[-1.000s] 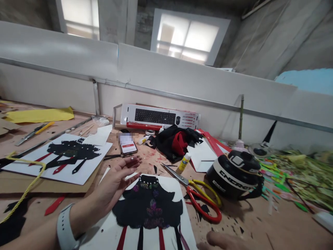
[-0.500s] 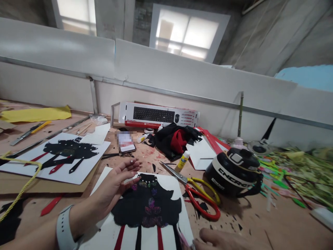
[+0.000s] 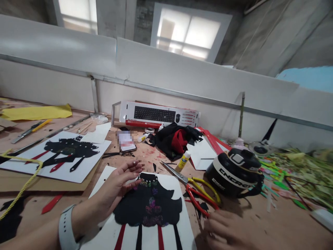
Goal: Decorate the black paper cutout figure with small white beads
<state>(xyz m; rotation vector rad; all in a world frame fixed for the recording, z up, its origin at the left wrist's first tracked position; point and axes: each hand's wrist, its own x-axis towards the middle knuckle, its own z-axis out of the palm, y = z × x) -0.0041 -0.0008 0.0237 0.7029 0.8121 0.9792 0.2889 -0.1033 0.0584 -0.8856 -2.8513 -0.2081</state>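
My left hand (image 3: 118, 184) lies open, fingers stretched, on the upper left edge of a white card (image 3: 166, 239) that carries a black paper dress shape (image 3: 149, 205) with red strips and beads at the neck. A light band is on that wrist. My right hand (image 3: 229, 231) is low at the right of the card, fingers curled at the red handles of a pair of scissors (image 3: 194, 189), which lie on the table with blades pointing up-left. Whether it grips them is not clear.
A black jug with a white band (image 3: 235, 172) stands right of the scissors. A glue stick (image 3: 183, 160), black and red cloth (image 3: 177, 139), a phone (image 3: 127, 142) and a keyboard box (image 3: 158, 116) lie behind. A second card with a dress shape (image 3: 61, 154) lies left.
My right hand came up from the bottom edge to the scissors' red handles. My left hand stayed on the card, shifting slightly toward the dress neck.
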